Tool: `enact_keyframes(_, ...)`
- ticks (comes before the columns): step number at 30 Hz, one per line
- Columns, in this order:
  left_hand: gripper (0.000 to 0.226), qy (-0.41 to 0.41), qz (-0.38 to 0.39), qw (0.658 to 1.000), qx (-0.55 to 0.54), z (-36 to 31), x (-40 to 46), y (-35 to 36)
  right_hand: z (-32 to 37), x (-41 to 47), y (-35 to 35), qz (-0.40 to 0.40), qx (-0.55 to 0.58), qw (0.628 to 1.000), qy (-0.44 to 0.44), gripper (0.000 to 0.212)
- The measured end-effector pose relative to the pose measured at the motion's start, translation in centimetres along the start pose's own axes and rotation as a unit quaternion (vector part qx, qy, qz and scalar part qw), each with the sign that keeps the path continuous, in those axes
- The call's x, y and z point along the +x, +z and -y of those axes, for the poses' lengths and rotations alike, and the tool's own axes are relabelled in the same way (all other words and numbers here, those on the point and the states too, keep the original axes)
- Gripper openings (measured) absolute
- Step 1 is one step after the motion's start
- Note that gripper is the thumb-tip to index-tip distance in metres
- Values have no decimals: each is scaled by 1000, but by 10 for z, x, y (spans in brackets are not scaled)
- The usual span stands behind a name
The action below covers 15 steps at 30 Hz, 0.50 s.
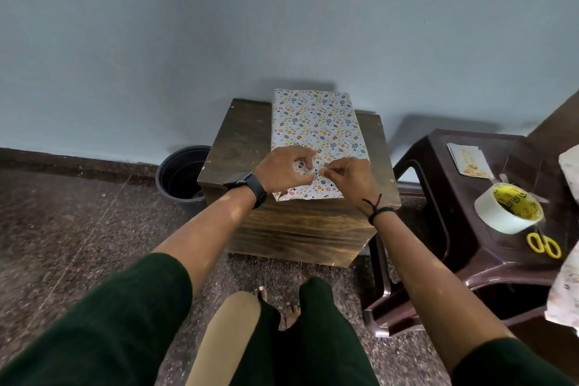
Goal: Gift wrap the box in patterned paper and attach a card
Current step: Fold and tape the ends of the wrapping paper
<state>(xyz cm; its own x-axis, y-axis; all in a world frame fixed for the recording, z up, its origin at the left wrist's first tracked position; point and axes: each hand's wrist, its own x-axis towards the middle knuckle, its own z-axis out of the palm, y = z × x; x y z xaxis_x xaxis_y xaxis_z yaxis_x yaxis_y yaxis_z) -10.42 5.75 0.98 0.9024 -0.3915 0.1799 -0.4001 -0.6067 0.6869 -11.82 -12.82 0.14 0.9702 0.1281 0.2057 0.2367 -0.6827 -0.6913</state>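
We have a single wide-angle view, worn on the head, looking forward and steeply down over our own arms and knees toward a wooden stool (297, 222) set against the wall (282, 16). It sits close enough that both forearms fill the lower frame. The lens bends the edges, pulling a plastic side table (463, 229) in at the right and the floor (62, 229) at the left.

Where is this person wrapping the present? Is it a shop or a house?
Probably a room in a home, not a shop. The wrapped box sits on a small wooden stool by a plain wall, on a speckled floor, with a plastic stool holding tape and scissors.
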Motion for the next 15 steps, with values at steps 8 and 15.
enact_keyframes(8, 14, 25, 27, 997, 74, 3, -2, 4, -4, -4, -5, 19, 85, 995, 42, 17)
enact_keyframes(15, 40, 17, 142, 984, 102, 2, 4, -17, -9, -7, -8, 82, 118, 989, 39, 8)
